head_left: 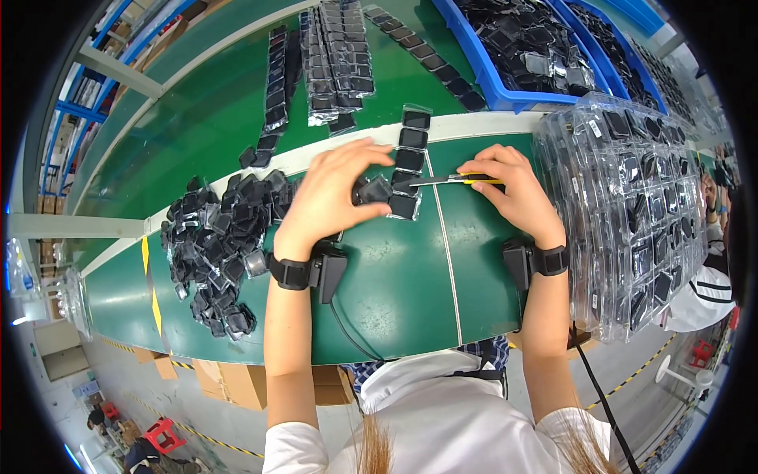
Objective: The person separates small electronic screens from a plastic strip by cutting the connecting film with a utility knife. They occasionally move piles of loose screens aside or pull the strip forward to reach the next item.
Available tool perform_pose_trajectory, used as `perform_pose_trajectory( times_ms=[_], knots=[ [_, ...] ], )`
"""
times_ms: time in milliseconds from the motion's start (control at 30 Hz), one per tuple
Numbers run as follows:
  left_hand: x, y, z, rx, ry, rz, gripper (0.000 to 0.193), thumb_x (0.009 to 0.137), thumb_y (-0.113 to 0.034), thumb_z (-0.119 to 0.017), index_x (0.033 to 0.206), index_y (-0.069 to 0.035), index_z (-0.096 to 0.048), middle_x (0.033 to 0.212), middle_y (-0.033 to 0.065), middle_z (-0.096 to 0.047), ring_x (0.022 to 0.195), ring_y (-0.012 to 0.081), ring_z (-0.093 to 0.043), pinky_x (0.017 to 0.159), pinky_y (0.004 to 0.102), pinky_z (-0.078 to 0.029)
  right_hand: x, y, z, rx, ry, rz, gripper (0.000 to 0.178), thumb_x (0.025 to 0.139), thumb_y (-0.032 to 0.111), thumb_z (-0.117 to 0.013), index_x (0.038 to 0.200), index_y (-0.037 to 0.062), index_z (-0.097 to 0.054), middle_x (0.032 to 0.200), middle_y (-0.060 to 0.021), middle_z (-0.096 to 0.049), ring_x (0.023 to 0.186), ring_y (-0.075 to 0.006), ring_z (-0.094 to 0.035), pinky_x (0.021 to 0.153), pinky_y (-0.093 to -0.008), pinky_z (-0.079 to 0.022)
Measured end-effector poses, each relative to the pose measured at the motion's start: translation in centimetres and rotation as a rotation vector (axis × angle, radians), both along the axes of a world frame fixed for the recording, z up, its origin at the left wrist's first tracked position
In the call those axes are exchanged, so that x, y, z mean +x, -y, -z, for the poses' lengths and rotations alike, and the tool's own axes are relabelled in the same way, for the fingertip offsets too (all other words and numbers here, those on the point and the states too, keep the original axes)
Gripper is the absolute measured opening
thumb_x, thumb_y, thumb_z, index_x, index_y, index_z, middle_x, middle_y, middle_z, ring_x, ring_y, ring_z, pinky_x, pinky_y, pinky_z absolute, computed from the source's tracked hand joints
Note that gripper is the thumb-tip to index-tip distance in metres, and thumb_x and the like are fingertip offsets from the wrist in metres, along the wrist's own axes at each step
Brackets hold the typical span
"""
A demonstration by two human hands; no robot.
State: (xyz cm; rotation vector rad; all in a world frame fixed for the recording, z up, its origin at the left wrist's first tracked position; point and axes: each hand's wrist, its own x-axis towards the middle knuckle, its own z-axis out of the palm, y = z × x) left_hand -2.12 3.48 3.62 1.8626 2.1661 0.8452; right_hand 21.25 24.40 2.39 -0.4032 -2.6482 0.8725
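Note:
My left hand [335, 189] is over the green table with thumb and fingers spread apart. A few small black square pieces in clear wrap [371, 190] show in the gap between them; no grip on them is visible. Just right of that gap lies a strip of black squares in clear pockets [409, 161], running away from me. My right hand [509, 188] is closed round a yellow-handled cutter knife [482, 179]. Its thin blade points left and reaches across the strip near its lower pockets.
Loose wrapped black squares form a heap [213, 245] at the left. More strips [335, 59] lie on the far green surface, beyond a pale ledge [482, 124]. Blue bins [513, 99] full of black pieces stand far right. Stacked clear trays [624, 229] rise beside my right arm.

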Motion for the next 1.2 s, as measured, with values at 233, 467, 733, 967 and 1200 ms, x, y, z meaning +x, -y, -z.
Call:
perform_pose_trajectory(
  times_ms=[233,467,733,967,1200],
  knots=[
    [1.1,-0.5,0.3,-0.079,-0.056,0.118,0.075,0.064,-0.033,-0.093,0.132,-0.015,-0.068,0.139,0.0041,-0.068,0.139,0.029,-0.054,0.12,0.0482,-0.035,-0.5,0.8,0.2,0.077,0.033,-0.036,0.032,0.085,0.003,-0.076,0.116,0.0112,-0.077,0.106,-0.0049,-0.065,0.108,-0.0272,-0.059,0.108,-0.042,-0.038],
    [1.7,-0.7,0.2,0.058,-0.129,0.065,0.051,0.068,-0.04,-0.09,0.107,-0.01,-0.075,0.109,0.0057,-0.074,0.114,0.0258,-0.065,0.11,0.0436,-0.041,-1.3,1.9,0.8,0.105,0.014,-0.058,0.028,0.085,0.004,-0.076,0.112,0.0125,-0.077,0.105,-0.0038,-0.064,0.109,-0.0281,-0.057,0.11,-0.043,-0.036],
    [1.6,-1.3,2.3,0.145,-0.088,-0.008,0.027,0.083,-0.036,-0.083,0.089,-0.012,-0.074,0.099,0.0011,-0.072,0.105,0.0234,-0.065,0.094,0.0399,-0.046,-1.1,1.6,0.7,0.122,0.007,-0.062,0.027,0.085,0.003,-0.076,0.109,0.0137,-0.078,0.105,-0.003,-0.063,0.108,-0.0272,-0.056,0.109,-0.0427,-0.036],
    [1.5,-1.8,3.2,0.131,0.035,-0.047,0.022,0.08,-0.03,-0.086,0.086,-0.013,-0.073,0.099,-0.0019,-0.069,0.103,0.0233,-0.063,0.092,0.0396,-0.045,-1.4,1.9,0.8,0.109,0.001,-0.077,0.027,0.086,0.003,-0.075,0.11,0.0139,-0.078,0.104,-0.0028,-0.063,0.107,-0.0255,-0.058,0.112,-0.0445,-0.034],
    [1.6,-1.8,3.2,0.136,0.08,-0.064,0.021,0.076,-0.022,-0.089,0.085,-0.01,-0.074,0.102,0.0008,-0.073,0.102,0.0239,-0.065,0.093,0.0388,-0.048,-1.5,2.0,1.1,0.092,0.019,-0.075,0.029,0.088,0.003,-0.074,0.113,0.0158,-0.078,0.107,-0.0012,-0.062,0.111,-0.0228,-0.06,0.121,-0.0532,-0.028]
  ],
)
